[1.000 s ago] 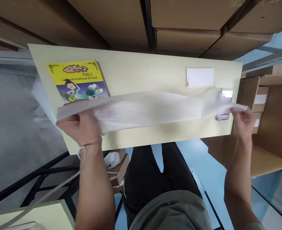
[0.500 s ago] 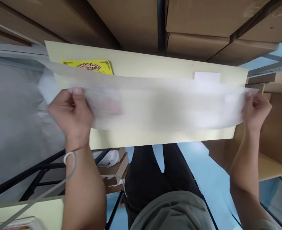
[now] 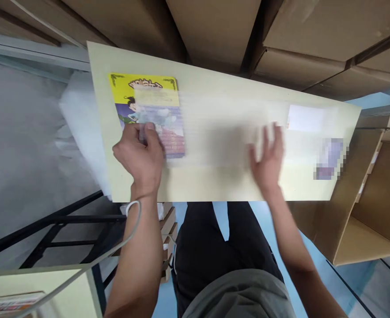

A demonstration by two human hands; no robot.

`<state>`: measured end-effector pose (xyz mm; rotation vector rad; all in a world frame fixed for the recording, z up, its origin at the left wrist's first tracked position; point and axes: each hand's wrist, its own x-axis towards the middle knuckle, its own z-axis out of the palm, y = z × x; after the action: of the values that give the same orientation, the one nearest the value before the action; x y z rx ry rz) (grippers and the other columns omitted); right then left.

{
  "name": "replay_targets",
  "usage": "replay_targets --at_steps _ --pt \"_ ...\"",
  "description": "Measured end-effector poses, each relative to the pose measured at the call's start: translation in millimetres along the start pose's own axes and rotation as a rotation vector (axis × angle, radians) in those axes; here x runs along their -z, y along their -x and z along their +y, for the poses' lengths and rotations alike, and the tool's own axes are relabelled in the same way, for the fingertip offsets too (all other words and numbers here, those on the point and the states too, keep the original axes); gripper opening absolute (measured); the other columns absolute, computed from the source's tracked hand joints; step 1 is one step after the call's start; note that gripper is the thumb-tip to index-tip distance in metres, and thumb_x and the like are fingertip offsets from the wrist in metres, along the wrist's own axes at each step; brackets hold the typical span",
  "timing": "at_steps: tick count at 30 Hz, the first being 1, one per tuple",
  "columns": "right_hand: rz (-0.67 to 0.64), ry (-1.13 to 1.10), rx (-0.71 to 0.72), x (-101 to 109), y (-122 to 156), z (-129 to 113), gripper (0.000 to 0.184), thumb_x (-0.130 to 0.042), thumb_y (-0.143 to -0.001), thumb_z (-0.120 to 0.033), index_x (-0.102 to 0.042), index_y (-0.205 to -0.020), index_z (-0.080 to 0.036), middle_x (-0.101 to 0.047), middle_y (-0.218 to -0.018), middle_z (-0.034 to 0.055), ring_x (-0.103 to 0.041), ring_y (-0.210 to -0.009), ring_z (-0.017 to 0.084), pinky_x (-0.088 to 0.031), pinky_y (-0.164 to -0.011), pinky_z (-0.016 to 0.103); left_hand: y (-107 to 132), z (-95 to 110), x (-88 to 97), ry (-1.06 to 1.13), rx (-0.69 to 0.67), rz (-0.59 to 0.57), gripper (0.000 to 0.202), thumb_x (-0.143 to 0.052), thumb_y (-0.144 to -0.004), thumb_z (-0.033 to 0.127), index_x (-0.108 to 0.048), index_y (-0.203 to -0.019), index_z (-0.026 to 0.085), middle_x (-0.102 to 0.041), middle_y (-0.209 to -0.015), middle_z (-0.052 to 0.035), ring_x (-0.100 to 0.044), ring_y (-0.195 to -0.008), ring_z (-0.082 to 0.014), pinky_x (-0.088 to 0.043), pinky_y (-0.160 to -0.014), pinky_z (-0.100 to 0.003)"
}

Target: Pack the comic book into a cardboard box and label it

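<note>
A strip of thin, translucent white sheet [image 3: 228, 110] lies along the table, its left end over a comic-style book [image 3: 122, 95] with a yellow and purple cover. My left hand [image 3: 141, 152] pinches the sheet's left part between thumb and fingers, above the book's lower half. Over the sheet's right half is my right hand [image 3: 267, 154], fingers spread and slightly blurred, holding nothing. Beyond it on the table are a small white card [image 3: 304, 118] and a pixelated purplish item [image 3: 330, 159].
The pale yellow table [image 3: 214, 185] has cardboard boxes [image 3: 214, 31] along its far side. An open cardboard box [image 3: 373, 194] stands at the right. White wrapping material [image 3: 82, 115] hangs at the left. A cable [image 3: 122, 243] loops round my left wrist.
The raised, stretched sheet has come down over the book and table. My right hand has let go of its right end and moved left; my left hand shifted right, still pinching.
</note>
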<state>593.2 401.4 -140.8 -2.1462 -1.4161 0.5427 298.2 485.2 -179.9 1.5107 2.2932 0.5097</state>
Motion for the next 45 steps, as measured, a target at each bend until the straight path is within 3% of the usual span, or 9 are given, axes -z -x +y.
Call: replay_targets --at_steps 3,6,14,18,24,30,35,41,45 --pt "-0.342 0.104 0.161 -67.6 26.2 -62.8 0.078 -0.058 -0.115 -0.059 -0.043 -0.182 -0.023 -0.036 -0.191 0.0155 -0.017 -0.183 0.043 -0.037 -0.141 0.071 -4.3 -1.4 3.6 0.016 0.012 -0.017 0.018 -0.069 -0.107 0.032 -0.076 -0.107 0.015 -0.064 -0.077 -0.0001 -0.059 -0.075 -0.0206 -0.051 -0.088 -0.035" --pt "-0.408 0.187 0.264 -108.4 41.8 -99.4 0.082 -0.05 -0.118 -0.062 -0.03 -0.188 -0.024 -0.031 -0.194 0.0125 -0.012 -0.185 0.04 -0.028 -0.146 0.068 -5.9 -4.4 8.1 0.08 -0.013 -0.049 0.018 -0.067 -0.109 0.037 -0.073 -0.106 0.021 -0.067 -0.08 -0.0018 -0.067 -0.082 -0.0241 -0.053 -0.088 -0.039" --pt "-0.43 0.26 0.262 -148.8 60.6 -95.5 0.073 -0.041 -0.123 -0.053 -0.027 -0.188 -0.022 -0.028 -0.194 0.0144 -0.018 -0.184 0.037 -0.024 -0.147 0.067 -3.7 -30.9 27.0 0.184 -0.015 0.054 0.028 -0.063 -0.11 0.044 -0.071 -0.129 0.024 -0.071 -0.125 -0.0134 -0.075 -0.111 -0.032 -0.059 -0.099 -0.051" --pt "-0.407 0.269 0.262 -150.9 63.9 -93.3 0.071 -0.039 -0.124 -0.051 -0.027 -0.188 -0.022 -0.029 -0.194 0.014 -0.018 -0.184 0.037 -0.023 -0.147 0.067 -14.2 -51.9 27.8 0.15 0.055 -0.026 0.023 -0.072 -0.103 0.043 -0.074 -0.116 0.024 -0.07 -0.11 -0.0101 -0.073 -0.104 -0.0313 -0.059 -0.102 -0.051" --pt "-0.4 0.267 0.246 -151.9 65.1 -92.7 0.073 -0.039 -0.123 -0.055 -0.03 -0.187 -0.021 -0.029 -0.193 0.0172 -0.022 -0.183 0.04 -0.022 -0.147 0.068 -37.7 -46.6 30.0 0.33 0.15 -0.202 0.036 -0.074 -0.099 0.045 -0.058 -0.073 0.025 -0.048 -0.07 0.0016 -0.05 -0.067 -0.0185 -0.047 -0.068 -0.034" --pt "-0.355 0.296 0.28 -160.0 68.4 -85.5 0.079 -0.042 -0.122 -0.057 -0.024 -0.188 -0.017 -0.029 -0.193 0.0191 -0.023 -0.183 0.04 -0.022 -0.147 0.067 -42.5 -36.8 87.1 0.217 -0.212 0.215 0.034 -0.068 -0.1 0.053 -0.064 -0.088 0.022 -0.063 -0.096 -0.0076 -0.064 -0.099 -0.0263 -0.053 -0.095 -0.041" --pt "-0.351 0.208 0.279 -158.9 66.3 -83.3 0.085 -0.039 -0.12 -0.067 -0.026 -0.188 -0.018 -0.028 -0.194 0.0175 -0.022 -0.183 0.039 -0.024 -0.147 0.064 -20.8 -33.9 126.6 0.248 -0.297 0.407 0.052 -0.067 -0.101 0.071 -0.054 -0.081 0.025 -0.056 -0.088 -0.0042 -0.059 -0.095 -0.0247 -0.05 -0.101 -0.044" --pt "-0.239 -0.482 0.007 -104.2 43.9 -75.3 0.08 -0.009 -0.121 -0.069 -0.057 -0.172 -0.03 -0.072 -0.162 0.0125 -0.066 -0.155 0.03 -0.058 -0.125 0.053 43.0 -2.2 75.7 0.715 0.034 -0.105 0.047 -0.076 -0.101 0.067 -0.068 -0.088 0.023 -0.064 -0.083 0.0005 -0.054 -0.075 -0.0162 -0.048 -0.073 -0.029" --pt "-0.141 -0.534 -0.076 -65.6 23.1 -61.9 0.054 -0.05 -0.116 -0.073 -0.078 -0.13 -0.029 -0.084 -0.117 0.0093 -0.078 -0.111 0.029 -0.066 -0.103 0.05 70.0 14.8 27.8 0.806 0.177 -0.358 0.052 -0.073 -0.102 0.072 -0.066 -0.087 0.023 -0.067 -0.079 -0.0009 -0.058 -0.072 -0.0167 -0.048 -0.064 -0.027"
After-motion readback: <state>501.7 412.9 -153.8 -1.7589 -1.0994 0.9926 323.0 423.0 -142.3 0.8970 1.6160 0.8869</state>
